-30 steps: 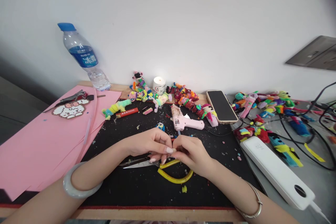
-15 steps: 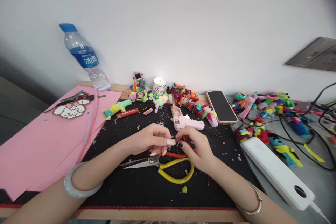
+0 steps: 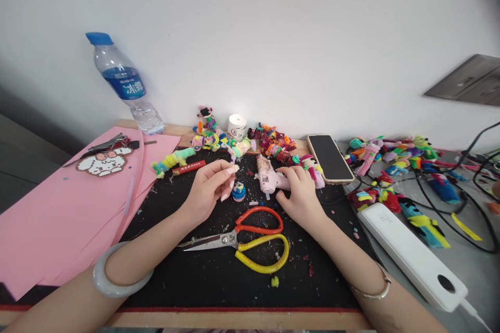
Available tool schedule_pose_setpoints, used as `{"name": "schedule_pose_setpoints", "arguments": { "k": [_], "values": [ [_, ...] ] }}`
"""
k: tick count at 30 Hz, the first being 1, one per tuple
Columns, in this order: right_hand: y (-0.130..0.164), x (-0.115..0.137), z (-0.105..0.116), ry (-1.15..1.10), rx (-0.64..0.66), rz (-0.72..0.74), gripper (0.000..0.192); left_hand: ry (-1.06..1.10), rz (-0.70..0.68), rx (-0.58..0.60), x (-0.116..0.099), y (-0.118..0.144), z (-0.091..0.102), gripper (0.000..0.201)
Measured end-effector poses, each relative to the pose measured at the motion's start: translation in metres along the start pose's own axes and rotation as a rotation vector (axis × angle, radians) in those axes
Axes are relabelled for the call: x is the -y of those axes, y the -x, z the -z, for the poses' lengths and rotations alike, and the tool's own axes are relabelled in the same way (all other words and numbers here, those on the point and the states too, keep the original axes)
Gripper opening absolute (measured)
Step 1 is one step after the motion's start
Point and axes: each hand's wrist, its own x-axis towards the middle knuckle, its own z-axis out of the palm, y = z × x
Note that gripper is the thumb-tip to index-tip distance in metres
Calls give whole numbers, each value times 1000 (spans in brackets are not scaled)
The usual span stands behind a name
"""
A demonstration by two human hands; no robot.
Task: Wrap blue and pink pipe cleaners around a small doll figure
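Pale pink paper sheets (image 3: 74, 218): overlapping at the left of the wooden tabletop (image 3: 250, 318), a white, brown-edged dog-face cutout (image 3: 103, 163) lying on top.
Clear plastic bottle with blue cap and label (image 3: 125, 83): tilted against the white wall behind the paper.
Left hand (image 3: 208, 191): raised over the black mat (image 3: 187, 286), thumb and forefinger brought together at the tips; whether anything tiny is pinched there cannot be told.
Small round blue fuzzy piece (image 3: 238, 192): on the mat just right of the left fingers, banded in blues, pinkish at its base.
Steel scissors with one red and one yellow handle (image 3: 232, 240): flat on the mat, nearer the person, blades pointing left.
Pale pink plastic glue gun (image 3: 269, 178): mid-mat beyond the scissors, its nozzle end crusted brown and aimed toward the wall, a short translucent stick poking from its rear.
Right hand (image 3: 300, 192): fingers partly curled over the gun's handle, thumb spread apart; how firm the hold is cannot be seen.
Black-screened phone in a pale case (image 3: 331, 159): beyond the right hand.
White oblong power device (image 3: 412, 252): far right, near a heap of multicoloured fuzzy figures (image 3: 369, 155).
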Motion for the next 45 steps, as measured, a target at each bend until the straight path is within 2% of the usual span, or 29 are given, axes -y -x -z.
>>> {"name": "schedule_pose_setpoints", "arguments": {
  "k": [6,10,14,18,22,30,35,38,40,45],
  "values": [
    [-4,-9,-3,-122,-49,-13,32,-137,-75,-77,1,-2,1,16],
    [-4,-7,-1,-303,-62,-47,23,-311,-172,-71,0,-1,-1,16],
    [-4,0,2,-455,-21,-86,18,-476,-342,-88,0,1,-1,13],
    [-2,5,2,-499,2,-117,19,-604,-504,-59,1,2,0,13],
    [-1,5,1,-481,11,-88,22,-727,-537,4,2,4,1,11],
    [2,5,-3,-407,-46,-26,19,-843,-601,12,4,4,2,14],
    [4,6,-4,-400,-74,10,18,-779,-627,-80,8,1,5,13],
    [4,5,-4,-392,-68,7,18,-718,-526,-161,8,-1,8,14],
    [4,5,-4,-388,-69,4,18,-761,-496,-162,6,-2,10,16],
    [3,5,-4,-382,-73,-13,17,-1029,-660,-63,-2,-7,16,9]
  ]
}}
